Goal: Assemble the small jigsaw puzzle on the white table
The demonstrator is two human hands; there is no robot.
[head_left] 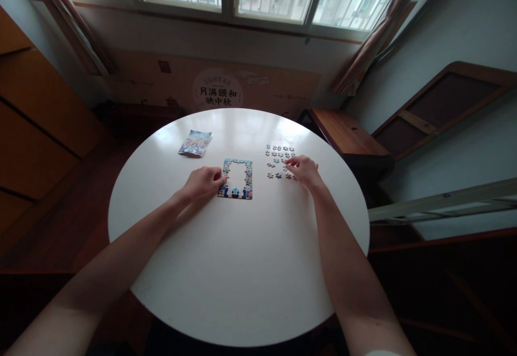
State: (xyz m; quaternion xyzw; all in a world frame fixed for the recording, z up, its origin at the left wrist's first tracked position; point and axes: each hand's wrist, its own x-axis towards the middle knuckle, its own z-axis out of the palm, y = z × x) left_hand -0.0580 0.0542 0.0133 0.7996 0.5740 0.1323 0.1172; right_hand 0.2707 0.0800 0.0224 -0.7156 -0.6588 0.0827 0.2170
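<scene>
On the white table lies a partly assembled jigsaw puzzle (249, 189), its border joined around a bare middle, with some blue pieces filled in along the bottom. My left hand (204, 181) is closed at its left edge, fingers curled and the tips holding that side. To the right, loose jigsaw pieces (278, 154) are laid out in rough rows. My right hand (306, 170) is over the right side of these rows, thumb and forefinger pinched at a small piece. The fingers partly cover that piece and several others.
A colourful picture packet (195, 144) lies on the round white table (234, 270), behind and left of the puzzle. Beyond the table's right edge stands a wooden bench or low table (343, 132). A printed cardboard panel (258, 84) is below the window.
</scene>
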